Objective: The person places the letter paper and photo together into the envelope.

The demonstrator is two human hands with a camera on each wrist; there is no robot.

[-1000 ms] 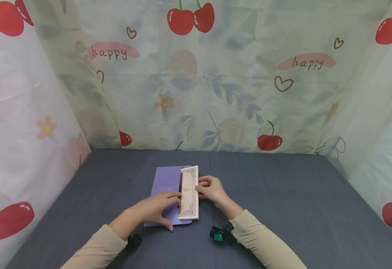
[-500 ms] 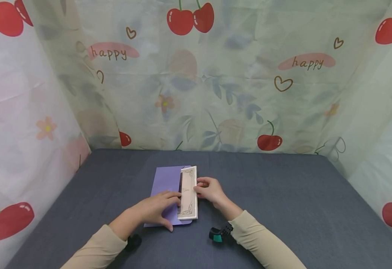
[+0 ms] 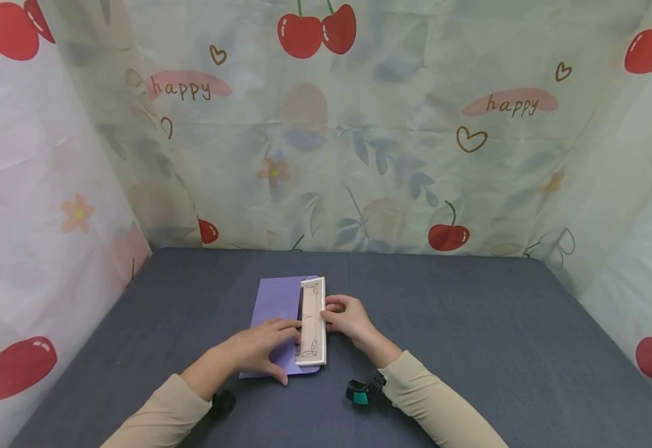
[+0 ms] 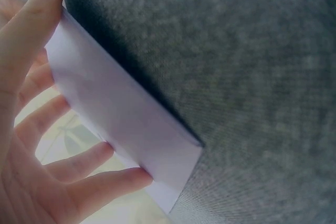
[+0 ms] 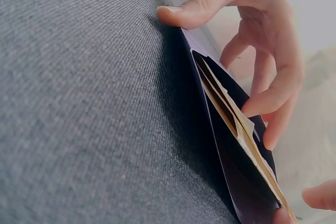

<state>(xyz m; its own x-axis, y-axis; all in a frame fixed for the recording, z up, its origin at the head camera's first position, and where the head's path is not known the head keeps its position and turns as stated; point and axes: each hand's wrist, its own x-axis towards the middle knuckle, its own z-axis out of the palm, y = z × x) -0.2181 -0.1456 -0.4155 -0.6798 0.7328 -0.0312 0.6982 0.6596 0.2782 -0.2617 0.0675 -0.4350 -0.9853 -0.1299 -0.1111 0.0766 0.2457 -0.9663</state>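
Observation:
A purple envelope lies on the table, its opening toward the right. Out of that opening sticks a cream card with scrollwork at its corners; the rest of it is hidden inside. My left hand rests across the envelope, fingers spread, thumb at the near edge and fingertips at the opening. My right hand pinches the card's right edge between thumb and fingers. In the right wrist view the cream layers of the card show between the envelope's parted walls, under the left fingers.
The dark grey tabletop runs all around the envelope. Printed curtains with cherries rise at the back and sides. A black strap device with a green patch is on the right wrist, and a dark one by the left.
My right hand has moved slightly left with the card, so a narrower strip of card shows outside the envelope. My left hand and the envelope have stayed in place.

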